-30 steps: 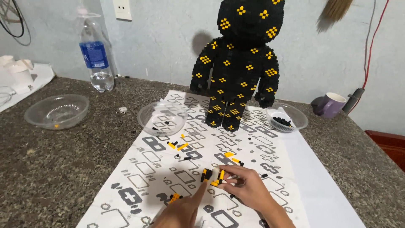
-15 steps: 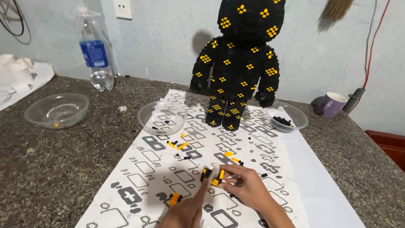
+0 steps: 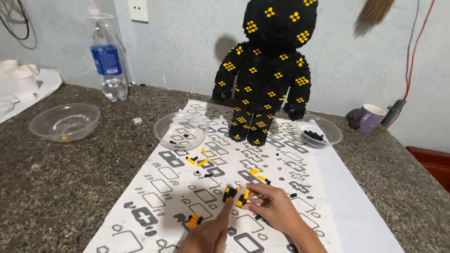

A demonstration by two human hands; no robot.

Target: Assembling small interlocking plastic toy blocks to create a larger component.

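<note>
small black-and-yellow brick assembly (image 3: 230, 192) lies on the patterned paper sheet (image 3: 154, 187), near the front edge of the speckled stone counter (image 3: 56, 187). left hand (image 3: 208, 236) comes up from the bottom of the view with its index finger stretched out, the tip touching the assembly's lower side; the other fingers are curled in, holding nothing. right hand (image 3: 274, 208) rests on the sheet just beside it, fingertips pinched narrow around a short yellow-and-black piece (image 3: 243, 197) (whether that piece is joined to the assembly, i cannot tell at this size).

a loose orange brick (image 3: 193, 219) sits on the paper close to the left hand, and a scatter of yellow and black bits (image 3: 199, 163) lies further up the sheet.

behind them stands a tall black brick bear figure (image 3: 267, 70) dotted with yellow diamond clusters, feet on the paper. a clear bowl (image 3: 180, 130) with a few dark pieces is just left of its feet, another clear bowl (image 3: 320, 131) holding black pieces is at its right, and a third clear bowl (image 3: 64, 122) sits well apart on the bare counter.

at the back wall a clear plastic water bottle (image 3: 108, 63) with a blue wrap-around label stands upright, under a white wall socket (image 3: 139, 9). a purple mug (image 3: 369, 117) stands at the far right.
</note>
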